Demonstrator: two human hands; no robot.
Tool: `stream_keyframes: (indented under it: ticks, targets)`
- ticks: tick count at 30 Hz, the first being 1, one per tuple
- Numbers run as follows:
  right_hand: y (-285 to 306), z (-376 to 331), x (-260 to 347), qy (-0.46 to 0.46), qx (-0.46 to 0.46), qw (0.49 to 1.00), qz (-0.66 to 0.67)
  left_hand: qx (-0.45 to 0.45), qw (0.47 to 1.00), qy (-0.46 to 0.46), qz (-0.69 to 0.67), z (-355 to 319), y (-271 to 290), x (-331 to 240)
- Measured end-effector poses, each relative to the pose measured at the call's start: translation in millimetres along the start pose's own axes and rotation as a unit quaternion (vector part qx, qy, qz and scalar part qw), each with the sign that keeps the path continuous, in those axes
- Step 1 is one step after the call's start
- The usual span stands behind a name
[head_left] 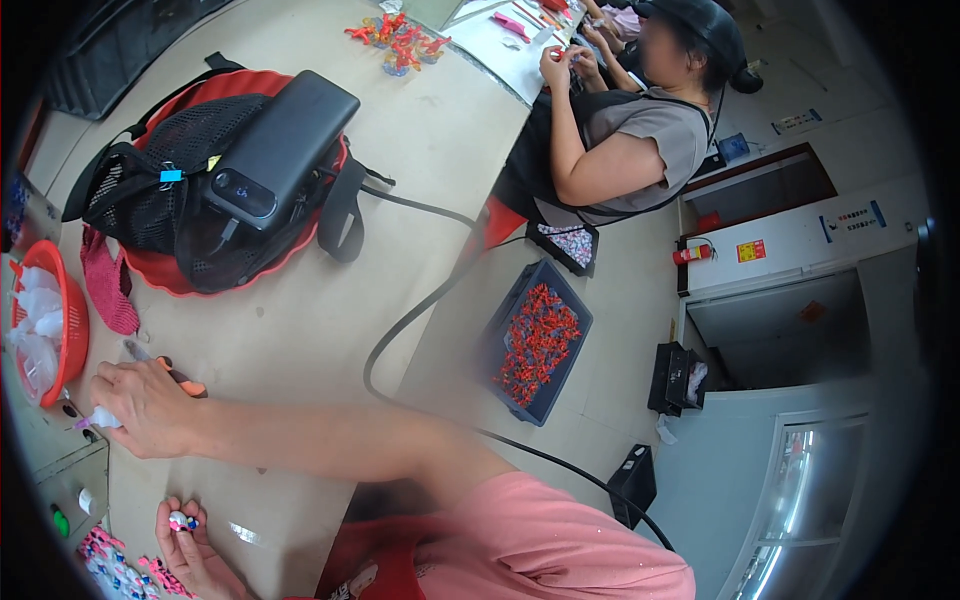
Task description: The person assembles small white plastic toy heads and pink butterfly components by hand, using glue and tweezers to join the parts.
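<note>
My right hand [148,405], at the end of the arm stretched across the table, is closed around a small white squeeze bottle [103,417] with a purplish tip. Its fingers hide part of the bottle. Below it in the picture, my left hand [190,552] pinches a tiny white, pink and blue figurine [181,521] between thumb and fingers. Right beside my right hand lies a tool with orange-and-black handles [184,380], partly covered by the hand. Close to my left hand are several pink pieces [165,577] and a pile of blue-and-white small parts [118,575].
A red basket [75,330] with clear plastic bags stands at the left. A red tray [270,268] bears a black mesh bag and a power bank [285,145]; its cable crosses the table. A blue bin [548,395] of red pieces is on the floor. A co-worker [640,140] sits beyond.
</note>
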State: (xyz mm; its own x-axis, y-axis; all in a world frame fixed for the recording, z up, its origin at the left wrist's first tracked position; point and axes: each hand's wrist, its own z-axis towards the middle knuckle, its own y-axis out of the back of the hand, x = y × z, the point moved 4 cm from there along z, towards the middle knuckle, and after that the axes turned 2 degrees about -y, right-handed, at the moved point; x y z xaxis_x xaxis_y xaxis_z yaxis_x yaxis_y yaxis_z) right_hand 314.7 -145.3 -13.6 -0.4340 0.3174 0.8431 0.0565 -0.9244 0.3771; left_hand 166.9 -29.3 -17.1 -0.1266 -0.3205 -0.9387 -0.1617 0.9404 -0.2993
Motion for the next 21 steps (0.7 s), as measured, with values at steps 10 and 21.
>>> stream_keyframes:
  ticks: [10,21]
  targets:
    - [-5,1,1,0.02,-0.026,0.999,-0.028,-0.016,0.993,-0.009,0.112,-2,-1,-1]
    - [-5,0,-1,0.0,-0.016,0.999,-0.039,-0.019,0.994,0.029,0.107,-2,-10,-3]
